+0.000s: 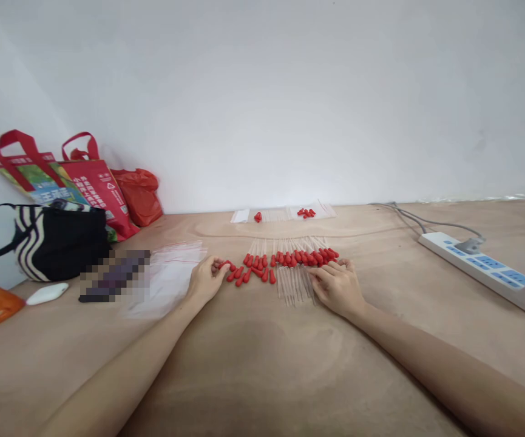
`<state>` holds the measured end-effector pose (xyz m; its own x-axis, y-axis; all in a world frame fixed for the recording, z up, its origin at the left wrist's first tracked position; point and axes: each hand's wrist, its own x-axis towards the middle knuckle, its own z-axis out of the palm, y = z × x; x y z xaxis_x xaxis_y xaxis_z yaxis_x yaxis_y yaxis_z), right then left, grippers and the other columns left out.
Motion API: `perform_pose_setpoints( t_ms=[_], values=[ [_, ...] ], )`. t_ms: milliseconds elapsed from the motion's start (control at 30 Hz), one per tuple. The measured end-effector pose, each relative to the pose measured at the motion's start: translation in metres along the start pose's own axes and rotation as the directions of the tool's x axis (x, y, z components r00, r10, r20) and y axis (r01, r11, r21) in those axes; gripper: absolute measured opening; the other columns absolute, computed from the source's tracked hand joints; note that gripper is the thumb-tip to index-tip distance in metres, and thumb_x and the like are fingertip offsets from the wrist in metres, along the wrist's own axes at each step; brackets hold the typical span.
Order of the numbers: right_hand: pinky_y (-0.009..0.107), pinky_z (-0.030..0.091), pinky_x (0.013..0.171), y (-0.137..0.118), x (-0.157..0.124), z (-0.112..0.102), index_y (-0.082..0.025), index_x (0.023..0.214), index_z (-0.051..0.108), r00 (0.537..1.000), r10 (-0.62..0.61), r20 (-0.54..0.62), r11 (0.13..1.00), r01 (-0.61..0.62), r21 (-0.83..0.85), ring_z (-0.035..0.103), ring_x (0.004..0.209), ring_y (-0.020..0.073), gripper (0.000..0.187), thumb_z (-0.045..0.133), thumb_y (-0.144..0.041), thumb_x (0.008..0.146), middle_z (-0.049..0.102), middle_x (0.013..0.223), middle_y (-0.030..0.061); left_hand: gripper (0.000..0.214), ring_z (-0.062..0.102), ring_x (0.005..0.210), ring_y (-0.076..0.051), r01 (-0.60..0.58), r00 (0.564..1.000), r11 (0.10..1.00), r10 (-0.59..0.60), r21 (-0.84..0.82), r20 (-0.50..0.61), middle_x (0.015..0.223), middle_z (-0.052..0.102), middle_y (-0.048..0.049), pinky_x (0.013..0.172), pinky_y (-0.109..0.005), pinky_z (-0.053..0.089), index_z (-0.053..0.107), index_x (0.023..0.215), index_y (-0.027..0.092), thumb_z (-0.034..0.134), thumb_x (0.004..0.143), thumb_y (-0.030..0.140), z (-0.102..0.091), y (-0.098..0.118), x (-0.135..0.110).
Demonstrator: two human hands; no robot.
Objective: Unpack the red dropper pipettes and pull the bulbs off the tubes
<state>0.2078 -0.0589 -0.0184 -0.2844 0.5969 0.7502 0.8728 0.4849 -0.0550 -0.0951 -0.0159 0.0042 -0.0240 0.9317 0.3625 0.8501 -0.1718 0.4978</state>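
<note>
A row of clear thin droppers with red rubber bulbs [296, 257] lies across the middle of the wooden table [262, 364]. Loose red bulbs [248, 274] are scattered at its left end. My left hand [205, 280] rests by those loose bulbs, fingers pinched on one red bulb. My right hand [337, 285] lies on a bundle of bare clear tubes [295, 285], fingers curled over them. Clear zip bags [171, 267] lie left of my left hand.
A second small lot of tubes and red bulbs [284, 213] lies near the wall. A white power strip [485, 270] with its cable is at the right. Red shopping bags [84, 182], a striped black bag [46, 243] and a white mouse [47, 294] are at the left.
</note>
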Motion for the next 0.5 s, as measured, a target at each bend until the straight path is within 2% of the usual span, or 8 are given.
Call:
perform_pose_setpoints(
  t_ms=[67, 133, 200, 267, 333, 400, 500],
  values=[
    [0.032, 0.023, 0.075, -0.002, 0.001, 0.0, -0.02, 0.077, 0.065, 1.0, -0.026, 0.002, 1.0, 0.026, 0.002, 0.05, 0.063, 0.012, 0.02, 0.045, -0.019, 0.078, 0.063, 0.061, 0.0, 0.023, 0.056, 0.071, -0.017, -0.027, 1.0, 0.998, 0.027, 0.057, -0.013, 0.076, 0.061, -0.0026, 0.069, -0.027, 0.045, 0.056, 0.078, 0.018, 0.048, 0.075, 0.039, 0.0, 0.001, -0.001],
    [0.033, 0.023, 0.075, -0.004, 0.002, -0.001, -0.021, 0.077, 0.065, 0.999, -0.046, 0.019, 0.999, 0.046, 0.015, 0.049, 0.063, 0.0119, 0.019, 0.046, -0.022, 0.079, 0.063, 0.063, 0.0, 0.025, 0.055, 0.08, -0.02, -0.069, 0.992, 0.988, 0.083, 0.141, -0.095, 0.081, 0.061, -0.0055, 0.077, -0.031, 0.043, 0.058, 0.079, 0.018, 0.046, 0.076, 0.04, -0.001, 0.001, 0.001],
    [0.033, 0.023, 0.075, -0.005, 0.003, -0.003, -0.021, 0.078, 0.065, 0.997, -0.06, 0.05, 0.998, 0.059, 0.031, 0.049, 0.066, 0.0124, 0.02, 0.047, -0.029, 0.08, 0.063, 0.067, 0.0004, 0.025, 0.052, 0.089, -0.023, -0.085, 0.975, 0.972, 0.126, 0.219, -0.183, 0.088, 0.06, -0.009, 0.082, -0.035, 0.04, 0.06, 0.082, 0.017, 0.042, 0.078, 0.034, -0.001, -0.003, 0.004],
    [0.034, 0.023, 0.074, -0.006, 0.004, -0.005, -0.022, 0.082, 0.066, 0.994, -0.074, 0.087, 0.996, 0.07, 0.046, 0.049, 0.069, 0.0133, 0.023, 0.049, -0.037, 0.079, 0.063, 0.07, 0.0009, 0.026, 0.049, 0.098, -0.025, -0.059, 0.97, 0.962, 0.118, 0.267, -0.213, 0.098, 0.059, -0.011, 0.085, -0.037, 0.037, 0.06, 0.087, 0.016, 0.037, 0.079, 0.026, -0.002, -0.007, 0.008],
    [0.034, 0.023, 0.074, -0.006, 0.004, -0.007, -0.021, 0.085, 0.066, 0.989, -0.089, 0.119, 0.995, 0.082, 0.058, 0.049, 0.072, 0.0142, 0.03, 0.05, -0.045, 0.077, 0.062, 0.073, 0.0017, 0.028, 0.048, 0.102, -0.026, -0.015, 0.981, 0.951, 0.074, 0.309, -0.179, 0.104, 0.059, -0.0107, 0.086, -0.041, 0.035, 0.061, 0.09, 0.018, 0.035, 0.078, 0.019, -0.002, -0.011, 0.012],
    [0.035, 0.024, 0.075, -0.006, 0.004, -0.008, -0.021, 0.089, 0.065, 0.984, -0.101, 0.143, 0.994, 0.093, 0.065, 0.049, 0.074, 0.0151, 0.037, 0.05, -0.051, 0.074, 0.062, 0.075, 0.0026, 0.029, 0.049, 0.101, -0.027, 0.013, 0.993, 0.938, 0.028, 0.345, -0.114, 0.102, 0.061, -0.0092, 0.085, -0.044, 0.034, 0.061, 0.088, 0.02, 0.035, 0.076, 0.016, -0.001, -0.015, 0.014],
    [0.036, 0.024, 0.076, -0.005, 0.004, -0.009, -0.02, 0.093, 0.065, 0.979, -0.114, 0.168, 0.992, 0.102, 0.078, 0.049, 0.075, 0.0159, 0.043, 0.051, -0.055, 0.071, 0.061, 0.078, 0.0031, 0.029, 0.054, 0.091, -0.025, 0.001, 0.999, 0.939, 0.012, 0.343, -0.035, 0.092, 0.064, -0.0082, 0.082, -0.04, 0.037, 0.063, 0.082, 0.02, 0.036, 0.073, 0.012, -0.002, -0.016, 0.014]
  ],
)
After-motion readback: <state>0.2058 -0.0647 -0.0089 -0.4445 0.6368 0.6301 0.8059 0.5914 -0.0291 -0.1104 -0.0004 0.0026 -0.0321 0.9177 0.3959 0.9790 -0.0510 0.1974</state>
